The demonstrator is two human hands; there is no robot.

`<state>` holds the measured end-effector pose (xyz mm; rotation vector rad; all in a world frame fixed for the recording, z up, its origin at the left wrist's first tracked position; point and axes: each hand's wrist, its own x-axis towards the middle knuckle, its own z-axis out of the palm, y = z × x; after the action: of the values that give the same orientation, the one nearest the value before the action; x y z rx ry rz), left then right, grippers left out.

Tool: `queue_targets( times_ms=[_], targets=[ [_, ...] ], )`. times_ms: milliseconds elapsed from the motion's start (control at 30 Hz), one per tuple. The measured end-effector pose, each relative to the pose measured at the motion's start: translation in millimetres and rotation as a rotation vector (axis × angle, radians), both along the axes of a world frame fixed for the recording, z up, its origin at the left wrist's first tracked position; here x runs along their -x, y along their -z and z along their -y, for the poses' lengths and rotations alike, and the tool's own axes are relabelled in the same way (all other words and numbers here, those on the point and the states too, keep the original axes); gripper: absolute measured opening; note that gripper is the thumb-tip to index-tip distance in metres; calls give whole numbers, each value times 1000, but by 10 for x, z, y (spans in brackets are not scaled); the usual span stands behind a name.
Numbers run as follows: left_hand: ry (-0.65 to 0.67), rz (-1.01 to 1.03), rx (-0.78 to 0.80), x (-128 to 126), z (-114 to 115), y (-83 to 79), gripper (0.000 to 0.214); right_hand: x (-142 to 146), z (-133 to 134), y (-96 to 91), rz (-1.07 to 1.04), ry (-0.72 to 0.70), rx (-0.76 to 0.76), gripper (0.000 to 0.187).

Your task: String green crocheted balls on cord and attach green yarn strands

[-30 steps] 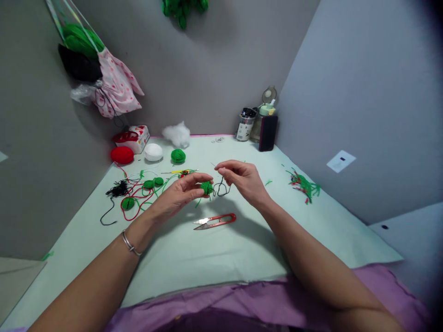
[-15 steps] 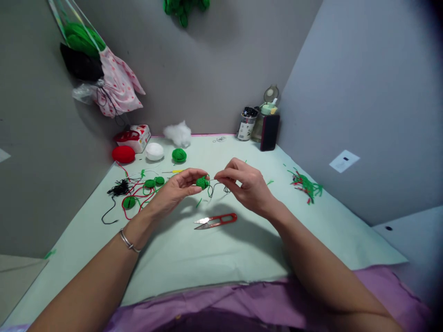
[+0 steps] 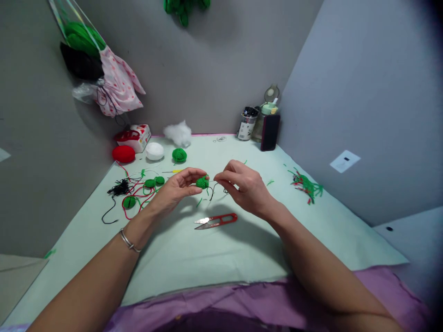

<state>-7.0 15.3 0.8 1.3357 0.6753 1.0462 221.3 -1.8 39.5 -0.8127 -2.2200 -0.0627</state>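
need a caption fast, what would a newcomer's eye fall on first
Probably the left hand, near the centre, pinching a small green yarn piece, with the right hand close beside it. Just below lie red-handled snips. At upper left, a pink spotted bag hangs.

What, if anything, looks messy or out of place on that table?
Nothing looks clearly damaged, including the small round green knitted piece in the left hand. Untidiest are the tangled black yarn heap at left, one strand trailing loose, and the green-and-red yarn scraps strewn at right.
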Motion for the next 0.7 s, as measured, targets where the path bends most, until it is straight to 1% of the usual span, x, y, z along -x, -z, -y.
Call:
queue_targets(
  times_ms=[167,400,467,600,700],
  targets=[
    [-29,21,-1,-12,2,-25,37,59,24,19,10,26,18,24],
    [-70,36,-14,-26,9,-33,36,105,53,29,-66,-27,88,20],
    [-66,41,-21,-26,14,-36,36,99,55,18,-103,-43,161,18],
    [-52,49,-14,-23,32,-52,36,96,53,2,-199,-79,366,11],
    [-54,65,-10,-29,44,-64,36,105,42,14,-267,-90,464,7]
  ],
)
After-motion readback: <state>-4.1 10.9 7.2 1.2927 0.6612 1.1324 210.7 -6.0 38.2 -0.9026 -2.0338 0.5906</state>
